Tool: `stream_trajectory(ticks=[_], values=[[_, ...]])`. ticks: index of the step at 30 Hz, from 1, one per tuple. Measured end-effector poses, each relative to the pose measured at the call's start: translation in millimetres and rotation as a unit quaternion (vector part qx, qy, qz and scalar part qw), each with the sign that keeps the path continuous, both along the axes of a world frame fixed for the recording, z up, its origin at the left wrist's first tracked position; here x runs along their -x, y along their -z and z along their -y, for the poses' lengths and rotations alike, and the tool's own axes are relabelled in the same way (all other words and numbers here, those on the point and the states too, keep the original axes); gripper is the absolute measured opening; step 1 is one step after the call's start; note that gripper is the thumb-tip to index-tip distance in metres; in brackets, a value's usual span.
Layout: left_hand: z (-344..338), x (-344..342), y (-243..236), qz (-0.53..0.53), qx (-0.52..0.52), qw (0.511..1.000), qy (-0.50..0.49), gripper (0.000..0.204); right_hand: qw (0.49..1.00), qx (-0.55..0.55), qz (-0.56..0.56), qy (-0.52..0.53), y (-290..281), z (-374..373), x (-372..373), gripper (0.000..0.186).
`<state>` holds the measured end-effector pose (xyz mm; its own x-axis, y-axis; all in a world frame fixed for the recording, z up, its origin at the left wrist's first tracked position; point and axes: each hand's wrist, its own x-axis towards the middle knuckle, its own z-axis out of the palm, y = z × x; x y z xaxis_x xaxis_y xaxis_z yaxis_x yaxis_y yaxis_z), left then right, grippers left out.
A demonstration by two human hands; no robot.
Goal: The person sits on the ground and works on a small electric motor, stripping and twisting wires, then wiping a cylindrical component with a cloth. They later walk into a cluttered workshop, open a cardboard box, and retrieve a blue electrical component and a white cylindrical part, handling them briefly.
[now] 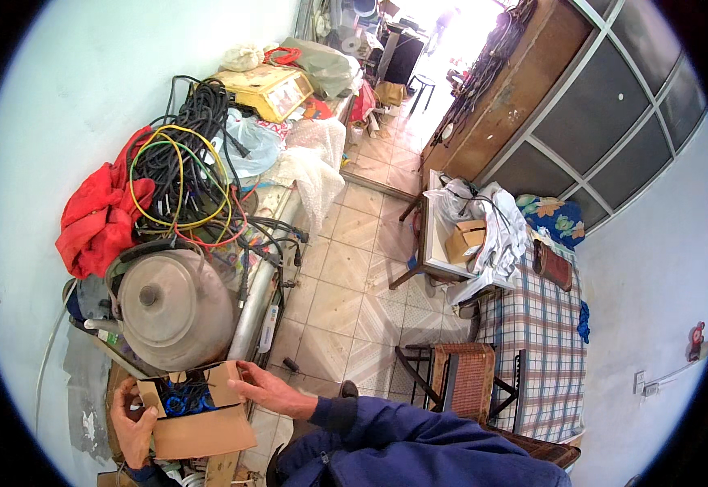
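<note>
An open cardboard box (204, 430) at the lower left holds blue and black coiled items (187, 396), too small to name exactly. My left hand (135, 426) grips the box's left side with bent fingers. On the other side, my right hand (277, 394) has its fingertips on the upper right flap, holding it. Just behind the box sits a large, dull metal kettle (175, 312), with a heap of black, yellow, green and red cables (183, 178) beyond it.
Red cloth (98, 227) lies by the left wall. A tiled floor (330, 284) runs toward a bright doorway. On the right stand a white table (435, 235) piled with bags, a folding chair (464, 381) and a bed with a checked cover (533, 341).
</note>
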<state>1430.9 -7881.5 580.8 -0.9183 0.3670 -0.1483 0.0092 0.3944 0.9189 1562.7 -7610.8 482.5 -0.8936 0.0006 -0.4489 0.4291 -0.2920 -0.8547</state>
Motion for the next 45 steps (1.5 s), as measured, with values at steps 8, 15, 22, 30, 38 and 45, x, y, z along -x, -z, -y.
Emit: stream_trajectory(ticks=[8,15,22,30,38,45], values=[[-16.8,10.3,-15.8,-0.165,0.161,0.967,0.107,0.030,0.994,0.051,-0.028,0.088,11.3,2.2,0.2,0.041],[-34.1,4.2,-13.6,-0.241,0.248,0.931,0.114,0.021,0.996,0.079,0.011,0.044,-27.8,-7.6,1.6,0.069],[-45.0,5.7,-10.5,-0.228,0.225,0.934,0.156,0.019,0.996,0.081,0.007,0.043,-27.2,-7.3,3.5,0.072],[-52.7,26.6,-5.7,-0.248,0.305,0.895,0.210,0.023,0.998,0.061,-0.003,0.030,-20.6,-10.1,3.5,0.073],[-57.0,34.3,-22.3,-0.202,0.351,0.878,0.256,0.040,0.997,0.064,-0.002,0.043,-22.1,-6.1,2.8,0.073],[-72.0,21.7,-26.2,-0.211,0.407,0.857,0.234,0.043,0.996,0.065,-0.001,0.063,-17.7,-3.7,2.2,0.071]])
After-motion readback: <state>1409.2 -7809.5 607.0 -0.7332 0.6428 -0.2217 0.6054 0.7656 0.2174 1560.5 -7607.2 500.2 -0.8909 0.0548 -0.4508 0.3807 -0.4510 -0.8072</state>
